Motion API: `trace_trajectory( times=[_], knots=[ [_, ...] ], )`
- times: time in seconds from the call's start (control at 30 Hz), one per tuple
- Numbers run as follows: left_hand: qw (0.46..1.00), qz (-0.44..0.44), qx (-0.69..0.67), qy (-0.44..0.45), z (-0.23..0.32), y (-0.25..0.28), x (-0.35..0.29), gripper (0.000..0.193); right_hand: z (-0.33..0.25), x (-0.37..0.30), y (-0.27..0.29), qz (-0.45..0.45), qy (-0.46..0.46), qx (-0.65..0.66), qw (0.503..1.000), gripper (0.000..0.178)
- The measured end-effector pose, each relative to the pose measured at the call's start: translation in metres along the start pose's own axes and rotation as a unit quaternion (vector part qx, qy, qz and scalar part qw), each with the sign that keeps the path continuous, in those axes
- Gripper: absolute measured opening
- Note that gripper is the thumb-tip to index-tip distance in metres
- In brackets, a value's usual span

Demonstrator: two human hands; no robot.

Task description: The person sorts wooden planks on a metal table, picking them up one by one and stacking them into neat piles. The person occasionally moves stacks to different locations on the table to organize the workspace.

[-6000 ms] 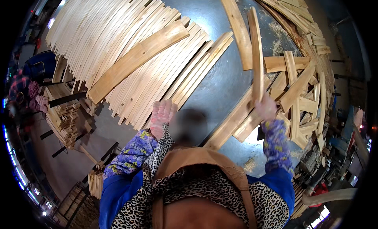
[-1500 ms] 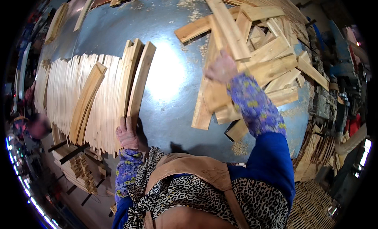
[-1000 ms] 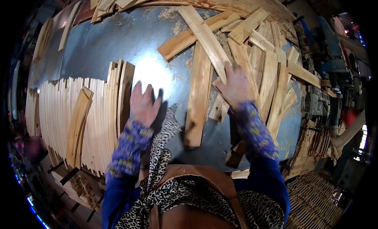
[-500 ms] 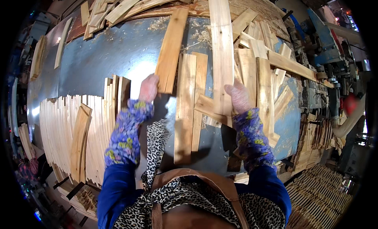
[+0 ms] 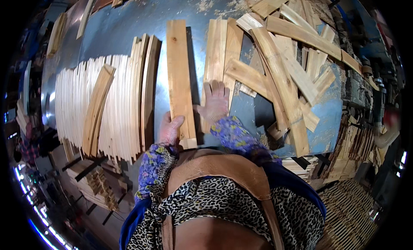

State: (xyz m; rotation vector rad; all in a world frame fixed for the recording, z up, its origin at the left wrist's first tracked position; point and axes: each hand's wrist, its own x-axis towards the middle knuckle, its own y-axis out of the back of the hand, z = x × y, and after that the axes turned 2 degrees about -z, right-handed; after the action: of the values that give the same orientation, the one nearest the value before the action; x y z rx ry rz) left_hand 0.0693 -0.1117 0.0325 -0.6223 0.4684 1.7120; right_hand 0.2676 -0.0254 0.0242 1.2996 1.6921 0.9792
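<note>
My left hand (image 5: 170, 127) is closed around the near end of a long brown wooden board (image 5: 177, 69), thumb on top. A paler board end (image 5: 188, 143) peeks out beneath it, so two boards appear stacked there. My right hand (image 5: 216, 101) is open, fingers spread and stretched forward, over the near part of another board (image 5: 216, 48) on the metal table (image 5: 133, 18). Whether the palm presses on that board I cannot tell. Close beside it lies one more board (image 5: 233, 39), partly covered.
Left of my hands, a tight row of narrow strips (image 5: 122, 91) stands on edge, with a curved piece (image 5: 98, 108) lying across it. On the right is a loose heap of boards (image 5: 279, 73). Sawdust (image 5: 221, 3) litters the far table, and stacked wood (image 5: 92, 185) sits below at left.
My left hand has drawn the brown board nearer. My right hand has let go of the long pale board and moved left, its fingers now spread. The view has shifted too.
</note>
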Motion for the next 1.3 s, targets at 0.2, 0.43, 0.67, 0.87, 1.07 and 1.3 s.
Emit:
trace_trajectory(
  times=[0.2,0.43,0.67,0.87,1.07,1.3],
  knots=[
    [0.689,0.328,0.62,-0.183,-0.061,0.111,-0.063,0.079,0.016,0.002,-0.034,0.028,-0.067,0.036,0.997,0.099],
    [0.963,0.017,0.232,-0.139,-0.018,0.058,-0.052,0.075,0.021,-0.016,-0.032,-0.042,-0.137,0.717,0.683,0.082],
    [0.991,-0.115,-0.009,0.061,-0.033,0.041,0.034,0.026,0.006,-0.033,-0.026,0.034,-0.175,-0.035,0.983,0.083],
    [0.99,-0.084,0.114,-0.014,-0.066,0.038,0.059,0.057,0.01,0.001,-0.026,-0.004,-0.3,-0.012,0.954,0.105],
    [0.815,0.041,0.531,-0.23,-0.011,-0.02,0.018,0.1,0.06,0.0,0.084,-0.099,-0.261,0.603,0.747,0.067],
    [0.802,0.07,0.571,-0.162,-0.006,-0.004,0.045,0.102,0.022,-0.066,0.11,-0.197,-0.194,0.808,0.521,0.078]
  ],
)
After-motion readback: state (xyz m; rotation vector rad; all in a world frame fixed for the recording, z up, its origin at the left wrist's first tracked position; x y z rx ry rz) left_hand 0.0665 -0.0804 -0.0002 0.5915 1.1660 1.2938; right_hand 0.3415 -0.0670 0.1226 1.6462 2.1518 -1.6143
